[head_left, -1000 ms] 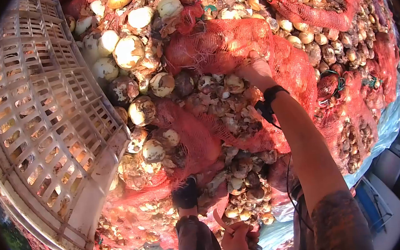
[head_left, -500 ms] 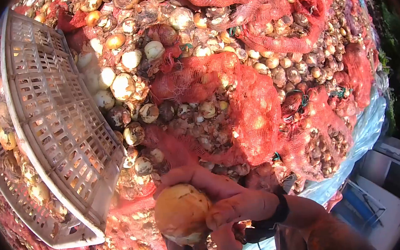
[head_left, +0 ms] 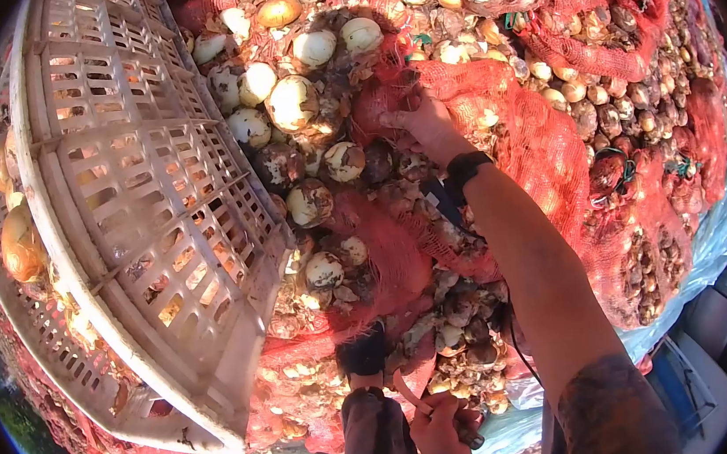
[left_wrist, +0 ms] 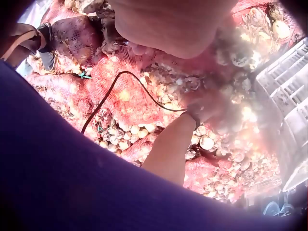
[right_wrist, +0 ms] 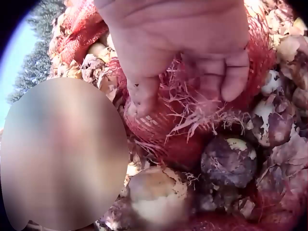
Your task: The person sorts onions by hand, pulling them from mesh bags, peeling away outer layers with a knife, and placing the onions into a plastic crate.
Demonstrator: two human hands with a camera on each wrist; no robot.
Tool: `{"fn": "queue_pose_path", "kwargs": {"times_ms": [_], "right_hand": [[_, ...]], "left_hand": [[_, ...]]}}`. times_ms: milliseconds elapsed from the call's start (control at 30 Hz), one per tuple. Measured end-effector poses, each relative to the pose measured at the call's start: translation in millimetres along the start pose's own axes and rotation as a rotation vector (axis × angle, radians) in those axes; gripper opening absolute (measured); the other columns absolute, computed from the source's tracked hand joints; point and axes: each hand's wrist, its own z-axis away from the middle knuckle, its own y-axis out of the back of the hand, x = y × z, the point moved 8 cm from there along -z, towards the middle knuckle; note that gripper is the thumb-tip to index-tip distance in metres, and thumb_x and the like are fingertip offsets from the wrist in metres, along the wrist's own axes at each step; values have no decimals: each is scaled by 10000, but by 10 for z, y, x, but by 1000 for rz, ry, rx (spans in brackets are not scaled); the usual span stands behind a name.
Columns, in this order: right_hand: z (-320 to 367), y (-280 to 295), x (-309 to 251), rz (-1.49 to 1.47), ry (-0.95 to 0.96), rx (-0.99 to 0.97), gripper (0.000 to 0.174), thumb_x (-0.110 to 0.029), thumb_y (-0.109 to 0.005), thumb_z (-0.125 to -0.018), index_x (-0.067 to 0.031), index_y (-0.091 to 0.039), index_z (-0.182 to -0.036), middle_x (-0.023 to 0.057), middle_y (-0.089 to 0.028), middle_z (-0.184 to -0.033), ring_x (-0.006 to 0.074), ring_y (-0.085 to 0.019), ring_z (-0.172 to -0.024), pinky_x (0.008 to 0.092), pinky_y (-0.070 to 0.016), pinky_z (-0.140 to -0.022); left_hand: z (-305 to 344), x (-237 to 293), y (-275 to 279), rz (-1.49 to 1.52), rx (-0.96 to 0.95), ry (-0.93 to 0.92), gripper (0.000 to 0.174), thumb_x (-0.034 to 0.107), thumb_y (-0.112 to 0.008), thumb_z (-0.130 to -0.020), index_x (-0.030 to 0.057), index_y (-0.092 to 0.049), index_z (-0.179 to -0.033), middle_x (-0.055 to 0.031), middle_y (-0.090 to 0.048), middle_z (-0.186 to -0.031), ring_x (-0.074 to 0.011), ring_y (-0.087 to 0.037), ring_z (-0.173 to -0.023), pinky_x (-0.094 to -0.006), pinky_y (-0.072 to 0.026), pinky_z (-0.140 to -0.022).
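Observation:
My right hand (head_left: 426, 129) reaches onto the red mesh bag (head_left: 517, 127), fingers bent over it near an edge. In the right wrist view the thumb and fingers of this hand (right_wrist: 185, 57) grip bunched mesh (right_wrist: 163, 122) with frayed strands; a dark-skinned onion (right_wrist: 228, 161) lies just below. Low in the head view, my left hand (head_left: 443, 438) is curled round the handle of a tool with a curved blade (head_left: 409, 393). Part of the left hand (left_wrist: 168, 26) fills the top of the left wrist view, its fingers hidden.
A white slatted crate (head_left: 130, 154) stands tilted at the left, with a large brown onion (head_left: 22, 245) and others inside. Loose onions (head_left: 292, 103) lie between crate and bag. Below is a dark shoe (head_left: 363, 353); blue plastic sheeting (head_left: 694, 254) edges the pile.
Half a second ago my right hand held a peeled-looking onion close to my left hand; now it is out on the mesh bag without that onion. The head view has shifted.

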Motion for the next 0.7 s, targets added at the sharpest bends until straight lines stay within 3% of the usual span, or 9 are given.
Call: {"fn": "queue_pose_path", "kwargs": {"times_ms": [33,100,133,200,267,400,467,533,700], "right_hand": [[-206,49,244,-1,-10,1,651,-115,-772,-796,-89,-479,-1377,81,-686,-991,168,-688,-734,303,-561,-697],[-451,-159,472,757,457,-353,226,-141,-706,-874,-29,-656,-1064,52,-674,-847,173,-586,-474,323,-497,-436],[-244,-149,580,524,328,-424,132,-141,-673,-887,-15,-704,-867,56,-671,-832,177,-630,-568,338,-525,-518],[358,-412,548,845,842,-505,119,-120,-687,-853,-16,-719,-903,68,-674,-802,158,-651,-701,343,-543,-623],[775,-305,742,566,409,-543,125,-113,-690,-832,-25,-732,-911,62,-671,-862,138,-640,-817,317,-530,-729],[837,92,1180,155,87,-416,180,-148,-693,-841,-64,-711,-999,55,-671,-857,215,-637,-764,354,-515,-708],[615,399,1237,-359,-192,-56,343,-155,-697,-875,-64,-610,-1194,33,-642,-956,206,-594,-714,363,-512,-722],[286,484,1122,-613,-205,65,274,-208,-649,-914,-113,-639,-1171,31,-635,-1095,201,-586,-923,419,-496,-767],[7,166,943,-951,-183,65,160,-197,-634,-917,-148,-654,-1068,15,-652,-1027,198,-584,-910,421,-497,-750]], "left_hand": [[45,28,2,-4,53,-15,86,3,-581,-877,-9,-574,-962,-138,-627,-741,-225,-627,-544,-352,-496,-457],[54,25,-47,-57,2,-44,91,1,-577,-879,-7,-570,-970,-141,-631,-749,-230,-627,-544,-356,-493,-452],[60,-10,-81,-60,-31,-46,99,2,-579,-879,-7,-567,-977,-141,-631,-749,-232,-628,-546,-353,-494,-451],[80,-45,-158,-54,-85,-85,111,8,-581,-884,-13,-557,-991,-144,-633,-764,-236,-630,-553,-344,-489,-448],[53,-116,-183,-31,-81,-79,116,10,-580,-886,-13,-558,-998,-142,-636,-779,-236,-635,-558,-341,-490,-451],[95,-213,-352,-35,-127,-68,163,17,-574,-892,-6,-556,-1053,-135,-647,-828,-237,-657,-592,-336,-504,-466],[126,-197,-356,-38,-112,-33,175,15,-570,-892,-1,-558,-1065,-136,-648,-830,-235,-662,-609,-337,-514,-483],[50,-128,-309,-39,-117,-52,167,14,-569,-891,0,-558,-1057,-136,-648,-831,-232,-660,-610,-336,-516,-491],[75,149,-219,-83,-48,-87,125,15,-565,-894,8,-556,-1018,-134,-642,-813,-222,-647,-612,-342,-530,-525]]}}
